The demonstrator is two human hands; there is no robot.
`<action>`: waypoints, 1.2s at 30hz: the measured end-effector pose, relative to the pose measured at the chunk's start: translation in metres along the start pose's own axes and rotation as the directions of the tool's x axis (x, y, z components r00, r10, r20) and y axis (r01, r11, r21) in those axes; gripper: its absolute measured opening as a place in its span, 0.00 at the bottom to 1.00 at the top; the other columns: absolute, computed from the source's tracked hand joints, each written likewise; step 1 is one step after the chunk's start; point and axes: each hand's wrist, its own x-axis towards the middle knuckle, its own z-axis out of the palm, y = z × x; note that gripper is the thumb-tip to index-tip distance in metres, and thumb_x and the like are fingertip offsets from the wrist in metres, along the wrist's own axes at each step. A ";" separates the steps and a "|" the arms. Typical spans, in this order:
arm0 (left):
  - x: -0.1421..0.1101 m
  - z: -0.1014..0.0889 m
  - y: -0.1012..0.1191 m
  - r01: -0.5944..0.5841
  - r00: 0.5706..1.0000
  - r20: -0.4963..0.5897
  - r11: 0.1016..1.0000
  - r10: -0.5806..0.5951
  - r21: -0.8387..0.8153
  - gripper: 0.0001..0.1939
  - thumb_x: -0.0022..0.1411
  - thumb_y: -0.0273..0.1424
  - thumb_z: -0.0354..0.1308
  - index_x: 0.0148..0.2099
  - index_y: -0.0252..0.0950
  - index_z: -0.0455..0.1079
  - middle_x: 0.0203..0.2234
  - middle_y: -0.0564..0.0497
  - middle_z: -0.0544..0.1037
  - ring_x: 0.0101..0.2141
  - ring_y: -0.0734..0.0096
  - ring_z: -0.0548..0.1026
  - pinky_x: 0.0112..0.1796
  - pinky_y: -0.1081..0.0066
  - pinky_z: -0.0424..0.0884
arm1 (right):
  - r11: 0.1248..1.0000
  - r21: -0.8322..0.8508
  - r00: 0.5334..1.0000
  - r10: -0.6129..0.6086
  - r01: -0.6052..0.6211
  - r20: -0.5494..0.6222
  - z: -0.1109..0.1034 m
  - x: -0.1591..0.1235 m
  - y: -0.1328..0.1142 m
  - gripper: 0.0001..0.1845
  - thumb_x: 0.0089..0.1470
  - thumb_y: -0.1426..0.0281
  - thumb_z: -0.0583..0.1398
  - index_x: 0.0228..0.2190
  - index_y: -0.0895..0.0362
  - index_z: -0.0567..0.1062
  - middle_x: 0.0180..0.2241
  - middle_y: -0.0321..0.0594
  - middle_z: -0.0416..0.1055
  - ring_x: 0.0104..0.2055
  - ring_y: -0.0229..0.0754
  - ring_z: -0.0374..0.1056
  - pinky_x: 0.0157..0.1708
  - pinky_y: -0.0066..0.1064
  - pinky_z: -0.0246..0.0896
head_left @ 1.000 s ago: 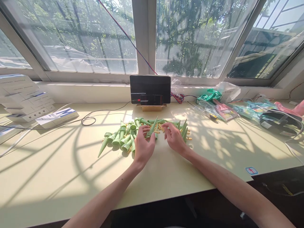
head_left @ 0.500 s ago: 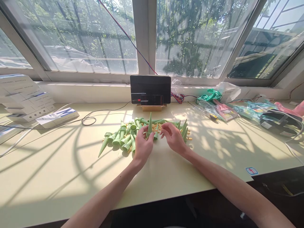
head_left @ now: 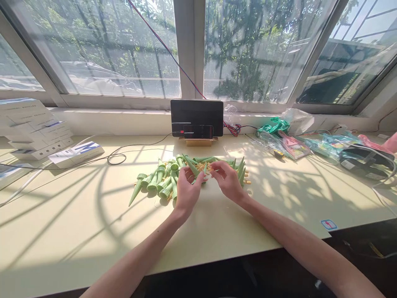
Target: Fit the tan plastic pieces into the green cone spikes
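Observation:
My left hand [head_left: 187,191] is closed around a green plastic cone-shaped spike [head_left: 191,165]; its tip leans up and to the left. Just to the right, my right hand [head_left: 230,181] has its thumb and fingertips drawn together, and whatever is in them is too small to make out. A heap of similar green spikes [head_left: 152,182] with wide collared ends lies left of my hands and behind them. Several more spikes [head_left: 241,167] point upward beside my right hand. Small tan pieces [head_left: 202,167] lie among the spikes, partly hidden behind my fingers.
A black tablet [head_left: 197,111] stands by the window with a phone [head_left: 198,132] in front. White boxes [head_left: 39,130] are stacked at left, near a looping black cable [head_left: 116,157]. Plastic bags [head_left: 293,145] and a black device [head_left: 366,161] lie at right.
The spike in my left hand has tipped from upright to leaning left. My right hand has shifted slightly, its fingertips still close to my left hand.

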 end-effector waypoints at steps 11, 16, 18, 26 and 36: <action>-0.001 0.000 0.005 -0.010 1.000 -0.024 0.997 0.012 0.072 0.21 0.57 0.40 0.67 0.44 0.37 0.60 0.43 0.45 0.77 0.24 0.72 0.78 0.20 0.71 0.74 | 0.968 0.194 0.986 0.169 -0.162 -0.017 -0.001 0.005 -0.006 0.14 0.62 0.57 0.60 0.36 0.55 0.74 0.24 0.35 0.68 0.26 0.39 0.66 0.32 0.37 0.68; -0.002 0.000 0.004 -0.039 0.999 -0.015 0.994 0.041 0.098 0.21 0.57 0.40 0.66 0.45 0.38 0.61 0.42 0.46 0.77 0.22 0.74 0.76 0.18 0.73 0.71 | 0.924 0.293 0.968 0.251 -0.245 0.015 0.000 0.005 -0.007 0.19 0.62 0.50 0.58 0.33 0.53 0.70 0.21 0.34 0.62 0.22 0.39 0.61 0.24 0.35 0.61; -0.002 0.000 0.004 -0.049 0.999 -0.011 0.992 0.051 0.120 0.20 0.58 0.40 0.66 0.45 0.38 0.61 0.42 0.46 0.77 0.22 0.75 0.76 0.18 0.73 0.71 | 0.910 0.312 0.961 0.273 -0.273 0.042 0.000 0.005 -0.008 0.21 0.61 0.48 0.57 0.32 0.53 0.69 0.22 0.33 0.60 0.21 0.39 0.60 0.21 0.34 0.59; -0.006 0.001 0.008 -0.068 0.998 0.013 0.982 0.067 0.179 0.18 0.59 0.39 0.64 0.45 0.38 0.62 0.42 0.47 0.76 0.23 0.75 0.76 0.18 0.74 0.71 | 0.912 0.299 0.959 0.275 -0.282 0.067 0.001 0.004 -0.007 0.24 0.59 0.45 0.58 0.32 0.54 0.70 0.22 0.33 0.60 0.20 0.38 0.60 0.20 0.33 0.57; -0.007 0.000 0.009 -0.073 0.997 0.037 0.975 0.066 0.208 0.17 0.58 0.38 0.64 0.46 0.38 0.66 0.40 0.47 0.77 0.25 0.73 0.75 0.18 0.75 0.69 | 0.956 0.224 0.981 0.182 -0.191 0.061 0.000 0.001 -0.007 0.21 0.63 0.50 0.57 0.35 0.55 0.71 0.20 0.31 0.64 0.20 0.35 0.61 0.22 0.30 0.60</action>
